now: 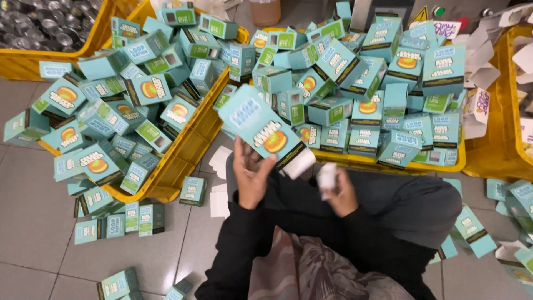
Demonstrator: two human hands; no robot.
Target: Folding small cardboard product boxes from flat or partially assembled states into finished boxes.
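My left hand (pixel 251 173) grips a teal cardboard box (pixel 261 130) with a black band and an orange round picture, tilted up to the left, its open white flap pointing down to the right. My right hand (pixel 340 191) sits just right of it, shut on a small white folded item (pixel 327 176). Both hands hover over my lap, in black sleeves. The white item is blurred and its kind is unclear.
Two yellow crates heaped with teal boxes stand ahead: one on the left (pixel 186 150), one in the middle (pixel 355 162). A third yellow crate (pixel 491 150) at right holds white card pieces. Several loose boxes (pixel 193 190) and white slips (pixel 220 203) lie on the grey tiled floor.
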